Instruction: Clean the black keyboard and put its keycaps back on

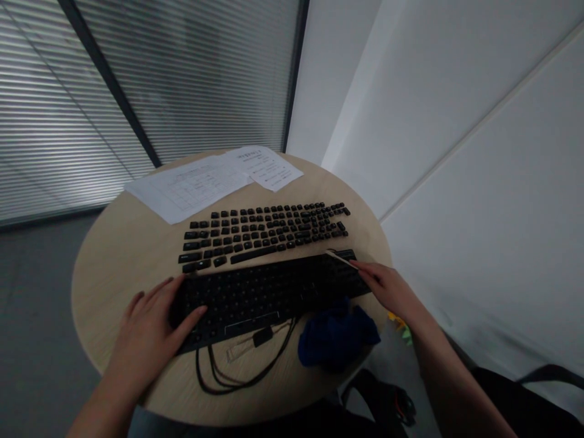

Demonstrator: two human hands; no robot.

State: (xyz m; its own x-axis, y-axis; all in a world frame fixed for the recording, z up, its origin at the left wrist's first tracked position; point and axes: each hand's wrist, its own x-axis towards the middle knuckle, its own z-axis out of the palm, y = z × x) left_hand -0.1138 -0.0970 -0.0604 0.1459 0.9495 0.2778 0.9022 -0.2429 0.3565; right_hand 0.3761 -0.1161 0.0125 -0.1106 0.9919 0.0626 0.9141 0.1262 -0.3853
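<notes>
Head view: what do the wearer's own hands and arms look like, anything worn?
Left hand and right hand: no gloves; no rings or watch that I can make out in the dim light. Left forearm and right forearm: no sleeves in view.

Pale, round, light-wood table (114, 255) at centre. Silver-grey slatted window blinds (214, 79), crossed by a dark diagonal frame bar (109, 79), from ten to twelve o'clock. Plain white wall (479, 201) with a thin straight seam, one to four o'clock. Smooth dark-grey floor (36, 316), eight to nine o'clock. Light dim, filtering between the slats.
</notes>
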